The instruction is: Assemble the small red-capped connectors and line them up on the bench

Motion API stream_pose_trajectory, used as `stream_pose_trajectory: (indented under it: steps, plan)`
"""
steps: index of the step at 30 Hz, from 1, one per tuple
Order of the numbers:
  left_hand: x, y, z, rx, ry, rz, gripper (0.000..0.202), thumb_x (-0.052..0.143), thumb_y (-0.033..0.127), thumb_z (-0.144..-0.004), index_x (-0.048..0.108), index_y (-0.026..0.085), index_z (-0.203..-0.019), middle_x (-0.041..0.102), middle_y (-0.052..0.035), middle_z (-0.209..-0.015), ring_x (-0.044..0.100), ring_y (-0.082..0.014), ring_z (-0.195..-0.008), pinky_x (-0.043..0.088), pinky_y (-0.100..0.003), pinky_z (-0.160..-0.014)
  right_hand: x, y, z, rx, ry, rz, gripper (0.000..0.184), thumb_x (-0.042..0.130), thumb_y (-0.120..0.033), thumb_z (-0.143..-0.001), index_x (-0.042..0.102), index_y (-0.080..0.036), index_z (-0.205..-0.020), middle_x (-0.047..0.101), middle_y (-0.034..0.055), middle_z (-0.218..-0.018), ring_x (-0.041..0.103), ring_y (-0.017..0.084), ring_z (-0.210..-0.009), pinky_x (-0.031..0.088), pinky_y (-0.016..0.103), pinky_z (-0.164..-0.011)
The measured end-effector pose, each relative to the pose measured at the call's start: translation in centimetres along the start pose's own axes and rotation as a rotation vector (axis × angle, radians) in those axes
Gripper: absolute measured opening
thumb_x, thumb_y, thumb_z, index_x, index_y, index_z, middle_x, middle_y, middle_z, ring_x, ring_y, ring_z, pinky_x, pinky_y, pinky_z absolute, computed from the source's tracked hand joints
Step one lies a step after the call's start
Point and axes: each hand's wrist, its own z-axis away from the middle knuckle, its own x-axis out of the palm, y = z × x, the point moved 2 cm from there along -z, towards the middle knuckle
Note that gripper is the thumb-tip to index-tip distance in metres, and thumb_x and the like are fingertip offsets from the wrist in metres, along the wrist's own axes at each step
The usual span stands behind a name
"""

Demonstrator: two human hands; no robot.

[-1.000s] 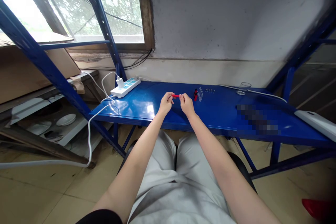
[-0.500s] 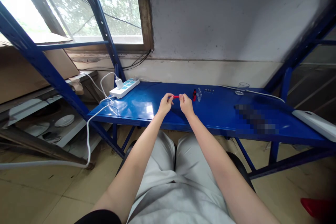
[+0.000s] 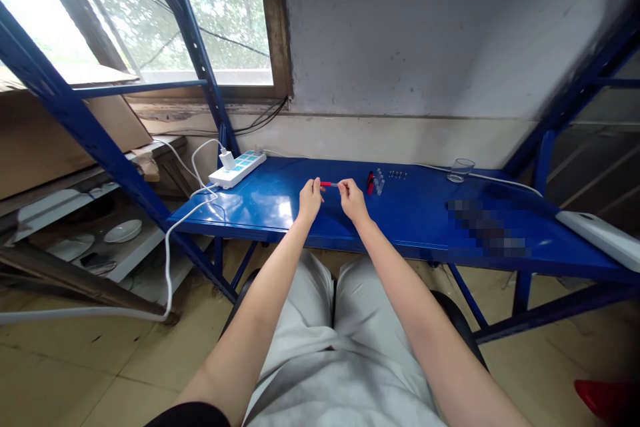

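Note:
Over the blue metal shelf (image 3: 280, 203) both my hands pinch a small red stick-like piece (image 3: 327, 184). My left hand (image 3: 311, 199) grips its left end with closed fingers. My right hand (image 3: 351, 199) pinches the right end, where a thin pale part shows between the hands. Just right of my right hand stand a small red and black item (image 3: 371, 181) and some tiny clear vials (image 3: 380, 181). Behind them lies a row of small dark bits (image 3: 398, 174).
A white power strip (image 3: 237, 167) with a plugged charger and white cable sits at the shelf's left rear. A glass cup (image 3: 461, 169) stands at the back right, a white object (image 3: 600, 236) at the far right edge. Blue rack posts flank the shelf; dishes lie on a low shelf left.
My hands have drawn slightly apart, and the red piece now shows a longer span with a pale section between them. The view has barely shifted.

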Motion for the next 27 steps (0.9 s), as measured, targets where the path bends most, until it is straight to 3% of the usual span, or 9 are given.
stream_pose_trajectory:
  steps: [5, 11, 17, 20, 24, 27]
  plan:
    - [-0.3, 0.2, 0.1, 0.001, 0.034, -0.018, 0.036, 0.036, 0.048, -0.087, 0.046, 0.018, -0.069, 0.055, 0.0017, -0.066, 0.046, -0.0057, -0.041, 0.037, -0.022, -0.048, 0.4, 0.2, 0.0, -0.013, -0.048, -0.019, 0.026, 0.038, -0.038, -0.086, 0.05, -0.02, -0.1, 0.06, 0.0063, -0.091, 0.056, 0.015, -0.071, 0.043, 0.028, -0.068]
    - [-0.6, 0.8, 0.3, 0.021, 0.083, -0.05, 0.035, 0.036, 0.048, -0.086, 0.046, 0.018, -0.072, 0.054, 0.0021, -0.065, 0.045, -0.0061, -0.042, 0.036, -0.021, -0.047, 0.5, -0.1, 0.1, -0.051, -0.132, 0.087, 0.023, 0.039, -0.036, -0.086, 0.056, -0.021, -0.09, 0.062, 0.0051, -0.083, 0.055, 0.017, -0.069, 0.04, 0.027, -0.062]
    - [-1.1, 0.8, 0.4, 0.014, 0.188, -0.01, 0.035, 0.035, 0.049, -0.087, 0.047, 0.018, -0.075, 0.055, 0.0013, -0.068, 0.043, -0.0048, -0.041, 0.036, -0.02, -0.046, 0.2, -0.2, 0.1, -0.016, -0.07, 0.09, 0.023, 0.036, -0.035, -0.088, 0.054, -0.02, -0.089, 0.061, 0.0055, -0.08, 0.055, 0.017, -0.069, 0.04, 0.027, -0.062]
    - [-0.7, 0.8, 0.3, 0.023, 0.099, 0.008, 0.033, 0.042, 0.048, -0.084, 0.049, 0.018, -0.072, 0.054, 0.0014, -0.066, 0.043, -0.0048, -0.04, 0.035, -0.02, -0.043, 0.1, -0.2, 0.1, -0.015, -0.026, 0.066, 0.024, 0.036, -0.036, -0.088, 0.053, -0.02, -0.089, 0.061, 0.0057, -0.081, 0.055, 0.017, -0.071, 0.04, 0.027, -0.064]
    - [0.1, 0.8, 0.4, 0.047, -0.105, 0.05, 0.027, 0.052, 0.044, -0.079, 0.051, 0.017, -0.074, 0.053, 0.0028, -0.06, 0.044, -0.0051, -0.04, 0.035, -0.019, -0.042, 0.2, -0.5, 0.1, -0.071, -0.076, 0.055, 0.024, 0.037, -0.037, -0.088, 0.055, -0.02, -0.087, 0.06, 0.0051, -0.084, 0.053, 0.015, -0.068, 0.04, 0.026, -0.062]
    - [0.3, 0.6, 0.4, 0.034, -0.127, 0.085, 0.025, 0.053, 0.042, -0.079, 0.051, 0.017, -0.075, 0.053, 0.0032, -0.058, 0.045, -0.0049, -0.04, 0.035, -0.018, -0.041, 0.3, -0.7, 0.2, -0.102, -0.12, 0.052, 0.022, 0.041, -0.036, -0.086, 0.056, -0.02, -0.083, 0.057, 0.0051, -0.086, 0.051, 0.014, -0.065, 0.041, 0.027, -0.063]
